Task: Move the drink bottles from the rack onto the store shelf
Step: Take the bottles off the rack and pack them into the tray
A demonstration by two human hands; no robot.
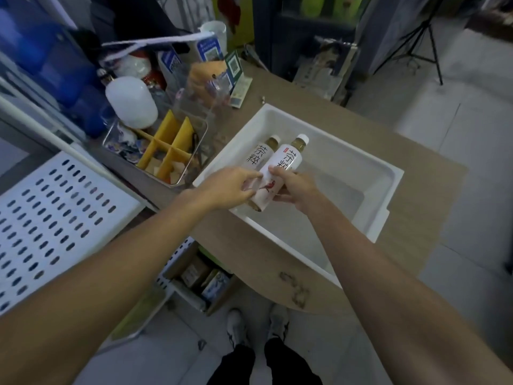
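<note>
Two white-labelled tea bottles with white caps lie side by side in a white plastic bin (pixel 369 173) on the wooden counter. My left hand (pixel 227 187) curls its fingers round the lower part of the left bottle (pixel 262 152). My right hand (pixel 295 187) grips the right bottle (pixel 280 173) round its middle, thumb on the label. The right bottle's base is tilted up off the bin floor. The white perforated store shelf (pixel 52 218) lies to the left, below my left forearm.
A clear organiser with yellow dividers (pixel 169 151) and a white jug (pixel 131 102) stand left of the bin. QR-code signs (pixel 234 65) stand behind. A cardboard box of goods (pixel 205 279) sits under the counter. My shoes (pixel 258 326) show on the tiled floor.
</note>
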